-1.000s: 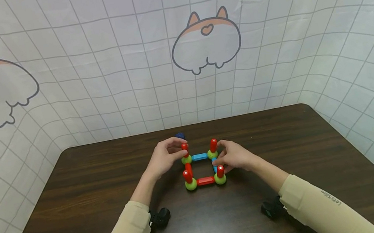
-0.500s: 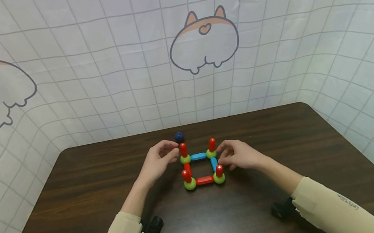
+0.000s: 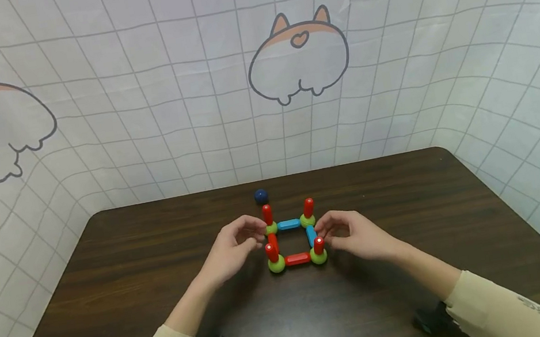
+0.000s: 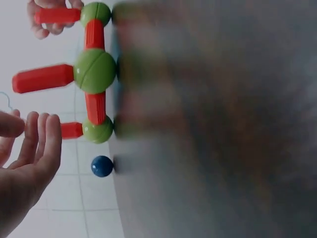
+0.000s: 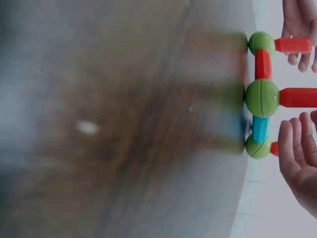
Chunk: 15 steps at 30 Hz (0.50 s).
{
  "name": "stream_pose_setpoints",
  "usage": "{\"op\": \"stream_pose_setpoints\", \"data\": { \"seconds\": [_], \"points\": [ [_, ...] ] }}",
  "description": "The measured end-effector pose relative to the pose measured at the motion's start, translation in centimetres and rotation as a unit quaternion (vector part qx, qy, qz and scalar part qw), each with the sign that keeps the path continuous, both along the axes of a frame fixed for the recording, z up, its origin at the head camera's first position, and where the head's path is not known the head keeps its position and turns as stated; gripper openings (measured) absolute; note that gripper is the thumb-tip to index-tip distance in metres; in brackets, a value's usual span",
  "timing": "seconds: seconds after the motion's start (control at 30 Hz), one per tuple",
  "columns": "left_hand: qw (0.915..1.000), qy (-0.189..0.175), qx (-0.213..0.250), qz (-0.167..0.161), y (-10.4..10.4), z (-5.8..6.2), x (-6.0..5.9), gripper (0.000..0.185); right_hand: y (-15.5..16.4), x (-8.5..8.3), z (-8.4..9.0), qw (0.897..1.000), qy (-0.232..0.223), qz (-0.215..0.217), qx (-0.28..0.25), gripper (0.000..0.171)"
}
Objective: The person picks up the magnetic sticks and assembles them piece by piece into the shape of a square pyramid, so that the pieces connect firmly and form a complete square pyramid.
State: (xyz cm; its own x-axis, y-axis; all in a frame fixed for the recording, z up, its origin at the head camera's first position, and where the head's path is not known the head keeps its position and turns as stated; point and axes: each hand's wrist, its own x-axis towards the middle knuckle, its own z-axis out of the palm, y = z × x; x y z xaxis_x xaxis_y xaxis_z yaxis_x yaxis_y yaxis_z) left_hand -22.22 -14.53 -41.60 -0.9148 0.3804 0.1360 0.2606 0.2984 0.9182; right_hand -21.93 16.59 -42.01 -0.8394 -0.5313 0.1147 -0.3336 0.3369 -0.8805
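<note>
A square frame of magnetic rods and green balls lies flat on the table, a red rod standing up from each corner ball. Its near side is a red rod [image 3: 297,259]; the far side is a blue rod [image 3: 289,224]. To its left, my left hand [image 3: 230,250] hovers with loosely bent fingers, fingertips by the far-left green ball [image 3: 271,228]. My right hand [image 3: 358,232] is at the right side, relaxed fingers beside the right blue rod [image 3: 311,236]. Neither hand holds anything. In the left wrist view, a green ball [image 4: 95,71] carries an upright red rod [image 4: 43,78].
A dark blue ball [image 3: 261,196] lies behind the frame near the far edge of the dark wooden table [image 3: 153,227]. A white gridded curtain [image 3: 163,120] with cartoon prints hangs behind and around the table.
My left hand has let go of the far-left upright red rod and come back toward me. My right fingers have drawn off the right blue rod. The square frame stays in place.
</note>
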Motion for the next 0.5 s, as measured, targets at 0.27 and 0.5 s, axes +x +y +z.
{"op": "stream_pose_setpoints", "data": {
  "seconds": [0.27,0.5],
  "points": [
    [0.9976,0.007,-0.042,-0.055,-0.5,0.1,1.5,0.033,0.1,0.9,0.3,0.998,-0.012,0.049,-0.025,0.038],
    [0.9959,0.011,-0.064,-0.063,-0.1,-0.1,2.0,0.027,-0.4,1.1,0.0,1.0,-0.002,0.022,-0.014,0.03]
  ]
}}
